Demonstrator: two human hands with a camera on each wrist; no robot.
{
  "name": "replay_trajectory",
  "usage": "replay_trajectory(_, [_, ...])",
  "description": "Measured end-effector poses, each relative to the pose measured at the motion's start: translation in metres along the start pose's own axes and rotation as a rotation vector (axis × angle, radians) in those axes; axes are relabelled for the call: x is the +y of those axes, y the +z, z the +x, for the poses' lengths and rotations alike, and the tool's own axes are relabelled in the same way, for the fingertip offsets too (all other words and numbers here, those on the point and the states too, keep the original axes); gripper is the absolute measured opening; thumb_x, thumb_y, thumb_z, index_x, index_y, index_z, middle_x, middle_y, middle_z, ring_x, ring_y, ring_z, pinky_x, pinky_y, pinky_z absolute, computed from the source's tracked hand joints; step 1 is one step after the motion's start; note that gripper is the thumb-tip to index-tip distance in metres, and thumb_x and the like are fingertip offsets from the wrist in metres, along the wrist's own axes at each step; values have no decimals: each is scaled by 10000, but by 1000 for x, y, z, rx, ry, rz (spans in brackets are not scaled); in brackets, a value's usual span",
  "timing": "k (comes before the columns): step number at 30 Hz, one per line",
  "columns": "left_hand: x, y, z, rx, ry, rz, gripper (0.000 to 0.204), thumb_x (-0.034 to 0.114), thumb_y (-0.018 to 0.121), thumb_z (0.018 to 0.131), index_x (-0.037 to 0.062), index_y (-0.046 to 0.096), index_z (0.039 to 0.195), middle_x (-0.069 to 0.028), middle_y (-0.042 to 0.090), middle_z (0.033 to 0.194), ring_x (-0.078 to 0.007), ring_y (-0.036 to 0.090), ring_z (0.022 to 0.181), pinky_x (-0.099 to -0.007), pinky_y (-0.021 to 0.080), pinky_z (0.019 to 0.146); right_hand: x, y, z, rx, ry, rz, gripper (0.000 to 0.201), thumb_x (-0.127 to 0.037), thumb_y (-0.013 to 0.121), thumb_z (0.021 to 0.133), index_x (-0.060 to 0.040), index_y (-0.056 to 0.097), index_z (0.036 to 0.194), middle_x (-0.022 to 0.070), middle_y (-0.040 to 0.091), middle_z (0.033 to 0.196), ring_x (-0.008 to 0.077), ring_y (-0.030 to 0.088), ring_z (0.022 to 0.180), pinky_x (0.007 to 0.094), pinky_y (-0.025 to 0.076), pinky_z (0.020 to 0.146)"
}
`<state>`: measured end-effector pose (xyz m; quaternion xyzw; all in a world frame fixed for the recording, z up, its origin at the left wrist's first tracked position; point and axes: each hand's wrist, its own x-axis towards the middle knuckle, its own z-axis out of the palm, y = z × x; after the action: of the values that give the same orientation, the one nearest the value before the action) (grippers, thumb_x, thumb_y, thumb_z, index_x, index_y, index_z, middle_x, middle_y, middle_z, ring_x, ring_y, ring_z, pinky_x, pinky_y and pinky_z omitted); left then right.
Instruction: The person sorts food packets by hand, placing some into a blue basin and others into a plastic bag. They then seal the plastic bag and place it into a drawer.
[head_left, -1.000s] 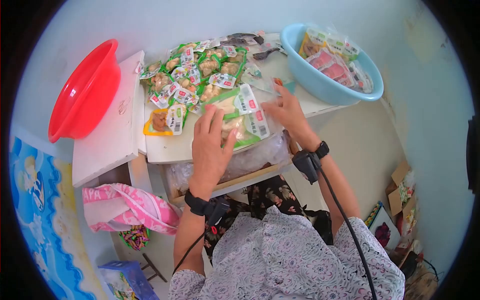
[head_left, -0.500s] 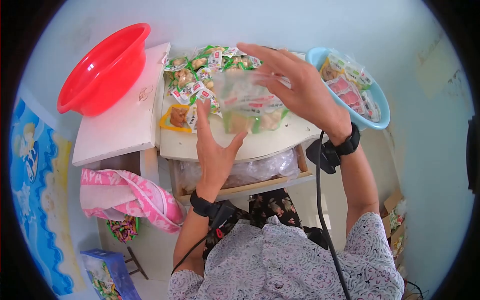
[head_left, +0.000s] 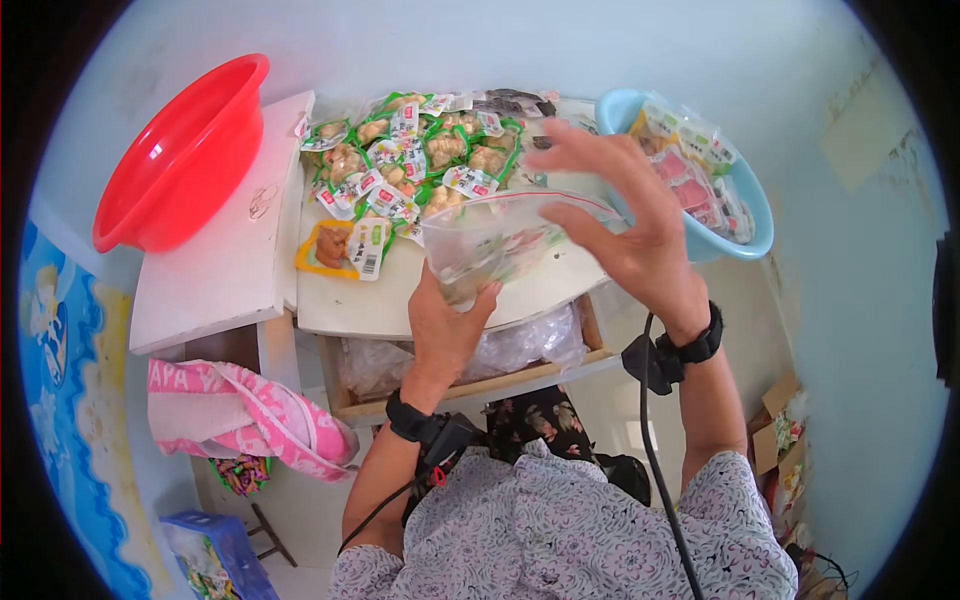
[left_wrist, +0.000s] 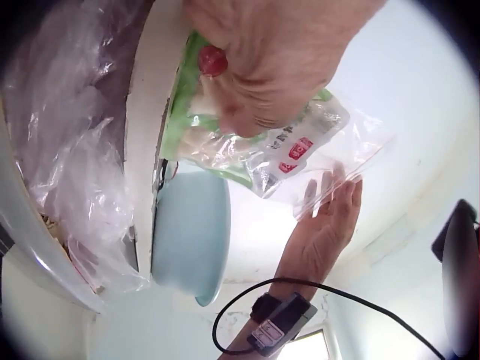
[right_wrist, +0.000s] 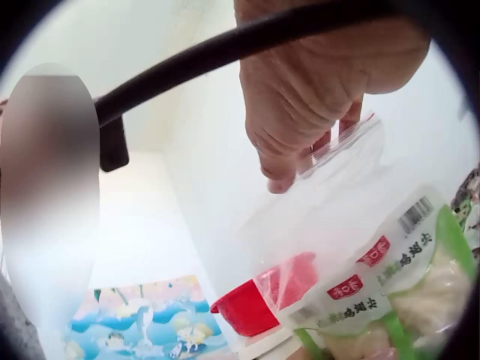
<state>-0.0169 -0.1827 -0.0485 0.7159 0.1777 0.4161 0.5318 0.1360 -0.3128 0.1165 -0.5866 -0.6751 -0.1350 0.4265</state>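
A clear zip bag (head_left: 470, 238) is held upright above the front of the white table, its red-lined top edge uppermost. My left hand (head_left: 445, 328) grips its lower left part, with the thumb on the near side. Green-edged white packets (right_wrist: 361, 300) show in the bag's lower part in the right wrist view. At the top edge is my right hand (head_left: 640, 225), fingers spread and slightly blurred, with the thumb by the zip line. In the left wrist view the right hand's fingers (left_wrist: 341, 196) look straight against or behind the clear film; which one is unclear.
Many small green-edged packets (head_left: 445, 150) lie at the table's back, and a yellow-edged packet (head_left: 345, 250) nearer the front. A red basin (head_left: 185, 160) stands left, a blue basin (head_left: 755, 200) with packets right. The open drawer (head_left: 470, 388) below holds clear plastic.
The bag with its packets has been raised from the table and stood upright. My right hand has moved up to its top edge; my left hand now grips its lower part.
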Motion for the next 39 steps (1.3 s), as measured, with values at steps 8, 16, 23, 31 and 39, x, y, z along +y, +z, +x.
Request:
replay_trajectory(8, [-5, -13, 22, -6, -143, -399, 466, 68, 836, 856, -23, 612, 1254, -83, 725, 1153, -125, 681, 991, -302, 554, 874, 60, 28, -77, 128, 559, 489, 963, -210, 910, 797, -68, 389, 1594, 185, 548, 1520, 291, 555, 1368, 497, 416, 1164])
replay_trajectory(16, [-1, -35, 31, -292, -167, -228, 306, 55, 832, 838, -17, 701, 1105, -49, 751, 1024, -103, 679, 903, -278, 546, 819, 63, 76, -99, -193, 751, 529, 759, -245, 924, 788, 28, 569, 1401, 125, 694, 1229, 171, 618, 1122, 332, 499, 997])
replay_trajectory(23, [1, -33, 28, -356, -122, -49, 273, 72, 839, 833, -13, 739, 1073, -37, 762, 988, -97, 682, 898, -281, 549, 810, 40, 59, -79, -160, 836, 555, 557, -220, 906, 809, 7, 681, 1265, 68, 734, 1111, 139, 636, 1016, 314, 521, 906])
replay_trajectory(31, [-3, -34, 31, -281, -106, -218, 312, 60, 834, 836, -5, 738, 1125, -37, 760, 1030, -110, 684, 898, -284, 550, 839, 80, 76, -88, -173, 686, 808, 414, -170, 838, 883, -16, 706, 1243, 35, 751, 1071, 90, 652, 975, 288, 530, 863])
replay_trajectory(39, [21, -36, 52, -265, -109, -158, 307, 119, 830, 868, 2, 754, 1142, -38, 767, 1041, -85, 679, 893, -268, 549, 837, 68, 62, -64, 15, 654, 771, 317, -126, 772, 930, 17, 733, 1210, -3, 747, 1010, 50, 634, 941, 251, 522, 817])
